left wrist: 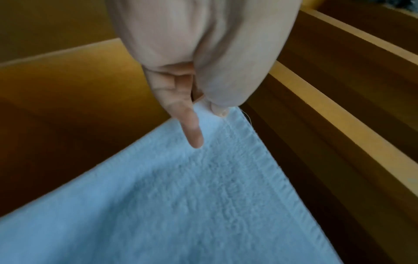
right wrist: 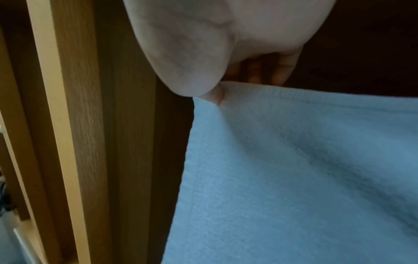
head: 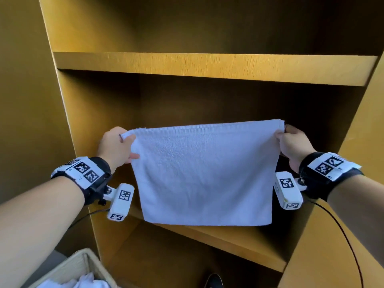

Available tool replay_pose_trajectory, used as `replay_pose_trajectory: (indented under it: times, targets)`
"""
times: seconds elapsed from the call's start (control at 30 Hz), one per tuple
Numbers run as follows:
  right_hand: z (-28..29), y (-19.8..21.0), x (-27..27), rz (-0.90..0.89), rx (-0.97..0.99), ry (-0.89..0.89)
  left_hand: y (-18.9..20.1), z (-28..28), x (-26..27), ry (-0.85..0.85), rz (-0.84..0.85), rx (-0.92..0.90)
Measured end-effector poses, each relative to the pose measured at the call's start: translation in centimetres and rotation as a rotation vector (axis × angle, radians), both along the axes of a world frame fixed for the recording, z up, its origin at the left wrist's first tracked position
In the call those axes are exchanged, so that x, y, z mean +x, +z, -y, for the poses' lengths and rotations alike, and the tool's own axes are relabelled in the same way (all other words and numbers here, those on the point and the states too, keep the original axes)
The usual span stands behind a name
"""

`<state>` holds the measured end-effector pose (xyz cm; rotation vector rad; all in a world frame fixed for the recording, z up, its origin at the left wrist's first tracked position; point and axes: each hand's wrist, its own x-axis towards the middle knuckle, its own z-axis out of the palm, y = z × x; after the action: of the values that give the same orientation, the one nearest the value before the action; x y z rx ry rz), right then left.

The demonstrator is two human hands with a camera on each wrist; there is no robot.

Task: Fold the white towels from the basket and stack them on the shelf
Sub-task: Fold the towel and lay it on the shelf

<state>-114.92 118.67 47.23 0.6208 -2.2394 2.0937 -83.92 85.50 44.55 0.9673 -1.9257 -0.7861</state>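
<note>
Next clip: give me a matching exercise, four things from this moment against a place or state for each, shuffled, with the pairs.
Things:
1. white terry towel
2. left hand
3. woven beige basket
4. yellow wooden shelf board

Places or states:
A. bottom left corner of the head view
B. hanging stretched between both hands
C. pinching the towel's top left corner
D. beneath the towel's lower edge

Pairs: 1-B, 2-C, 3-A, 4-D

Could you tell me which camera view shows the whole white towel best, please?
The head view: the towel hangs full width, left hand and right hand pinching its top corners. Each wrist view shows only one pinched corner and nearby cloth.
</note>
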Motion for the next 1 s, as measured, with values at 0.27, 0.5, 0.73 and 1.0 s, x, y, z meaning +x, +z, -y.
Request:
replay_pose_trajectory:
  times: [0.27, 0.5, 0.73, 1.0]
  targets:
    - [0.6, -0.5, -0.7, -0.048, 0.112, -0.096, -0.7, 0.7, -4.2, -0.019, -0.241, 0.14]
    - [2.6, -0.8, -2.3, 0.056, -0.022, -0.077, -0.3, 2.3, -7.8, -0.106, -0.358, 0.18]
    - [3.8, -0.6, -3.2, 0.074, -0.118, -0.101, 0.2, 3.4, -10.5, -0.264, -0.492, 0.201]
    - [3.0, -5.9, -2.2, 0.165, -0.081, -0.103, -4.4, 3.8, -10.4, -0.376, -0.52, 0.321]
